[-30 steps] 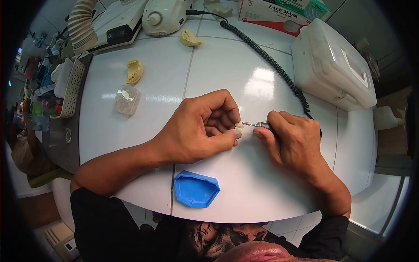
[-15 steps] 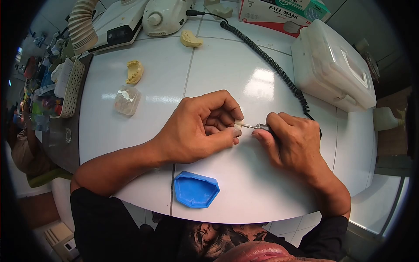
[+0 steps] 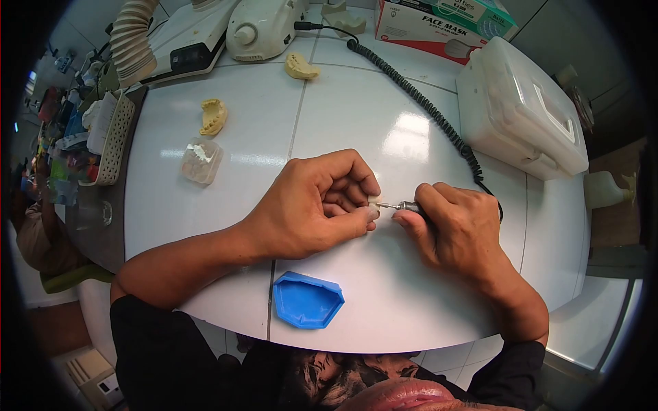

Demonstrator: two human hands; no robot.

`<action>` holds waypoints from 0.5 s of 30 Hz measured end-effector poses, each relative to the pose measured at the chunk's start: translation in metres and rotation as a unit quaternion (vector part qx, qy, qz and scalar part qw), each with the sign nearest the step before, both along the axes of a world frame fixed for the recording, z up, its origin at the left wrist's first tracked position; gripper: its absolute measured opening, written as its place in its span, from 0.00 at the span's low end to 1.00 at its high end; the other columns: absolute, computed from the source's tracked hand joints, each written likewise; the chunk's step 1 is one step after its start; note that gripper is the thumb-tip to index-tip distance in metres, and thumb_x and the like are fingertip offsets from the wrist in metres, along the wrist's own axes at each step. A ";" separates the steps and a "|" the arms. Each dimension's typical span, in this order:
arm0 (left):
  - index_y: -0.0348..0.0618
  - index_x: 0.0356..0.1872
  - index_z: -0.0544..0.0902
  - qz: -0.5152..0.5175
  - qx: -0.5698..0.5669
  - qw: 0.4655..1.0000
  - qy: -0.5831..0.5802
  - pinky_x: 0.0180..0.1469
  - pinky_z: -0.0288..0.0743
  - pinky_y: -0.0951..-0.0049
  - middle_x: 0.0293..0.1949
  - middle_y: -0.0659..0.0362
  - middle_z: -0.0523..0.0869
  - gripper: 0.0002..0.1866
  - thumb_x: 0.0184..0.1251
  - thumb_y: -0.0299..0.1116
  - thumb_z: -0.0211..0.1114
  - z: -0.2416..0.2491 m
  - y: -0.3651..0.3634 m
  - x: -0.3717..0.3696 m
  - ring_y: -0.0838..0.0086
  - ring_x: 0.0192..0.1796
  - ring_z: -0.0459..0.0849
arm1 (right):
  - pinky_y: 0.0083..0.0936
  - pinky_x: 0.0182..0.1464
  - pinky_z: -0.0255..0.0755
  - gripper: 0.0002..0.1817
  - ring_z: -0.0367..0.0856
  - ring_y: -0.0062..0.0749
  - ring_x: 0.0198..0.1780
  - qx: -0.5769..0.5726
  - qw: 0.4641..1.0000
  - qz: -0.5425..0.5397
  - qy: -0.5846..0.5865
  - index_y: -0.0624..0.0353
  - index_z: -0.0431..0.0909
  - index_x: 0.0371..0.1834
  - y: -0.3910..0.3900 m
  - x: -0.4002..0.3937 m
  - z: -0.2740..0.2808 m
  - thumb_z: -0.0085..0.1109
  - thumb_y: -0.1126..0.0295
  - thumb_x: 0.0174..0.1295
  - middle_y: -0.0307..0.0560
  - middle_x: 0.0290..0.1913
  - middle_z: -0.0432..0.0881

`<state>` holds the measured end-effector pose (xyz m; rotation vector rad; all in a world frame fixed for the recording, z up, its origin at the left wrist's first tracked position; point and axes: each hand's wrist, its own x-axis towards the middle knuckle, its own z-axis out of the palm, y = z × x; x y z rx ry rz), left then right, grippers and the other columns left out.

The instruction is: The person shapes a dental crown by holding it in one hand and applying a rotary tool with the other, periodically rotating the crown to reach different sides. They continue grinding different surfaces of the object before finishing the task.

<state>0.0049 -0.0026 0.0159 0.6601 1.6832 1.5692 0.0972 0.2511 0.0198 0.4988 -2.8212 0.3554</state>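
Between the thumb and fingertips of my left hand (image 3: 322, 202) is a small pale piece (image 3: 374, 201), mostly covered by the fingers. My right hand (image 3: 459, 226) is wrapped round a metal rotary handpiece (image 3: 410, 206) that points left. Its thin bit meets the pale piece or lies right against it; the exact contact is too small to tell. Below my left hand, a blue open tray (image 3: 308, 301) lies near the table's front edge. A clear small box (image 3: 201, 162) and a yellow dental cast (image 3: 213, 117) are to the upper left.
Another yellow cast (image 3: 301, 66) lies further back, near a white control unit (image 3: 264, 31). A black coiled cable (image 3: 425, 99) runs down to the right hand. A white case (image 3: 521, 109) stands at right, a face mask box (image 3: 425, 27) behind. At far left, a person (image 3: 41, 233) is partly visible.
The handpiece and my right hand have shifted very slightly, with the bit a little lower at the pale piece. Both hands keep their grips. The whole view has moved slightly.
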 end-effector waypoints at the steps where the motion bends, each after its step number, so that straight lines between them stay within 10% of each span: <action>1: 0.33 0.58 0.80 0.001 0.000 1.000 0.000 0.52 0.90 0.84 0.49 0.53 0.93 0.12 0.80 0.20 0.72 0.001 0.000 0.000 0.75 0.53 0.97 | 0.39 0.23 0.69 0.25 0.79 0.42 0.18 0.000 1.000 -0.001 -0.001 0.53 0.80 0.28 0.000 0.000 0.000 0.77 0.48 0.73 0.41 0.19 0.77; 15: 0.31 0.67 0.81 -0.009 0.018 1.000 -0.007 0.60 0.93 0.75 0.52 0.52 0.93 0.15 0.85 0.20 0.67 -0.003 -0.001 0.001 0.72 0.56 0.96 | 0.39 0.23 0.69 0.21 0.78 0.45 0.18 -0.046 0.999 -0.008 -0.008 0.55 0.80 0.29 0.003 -0.002 -0.001 0.74 0.53 0.75 0.43 0.19 0.78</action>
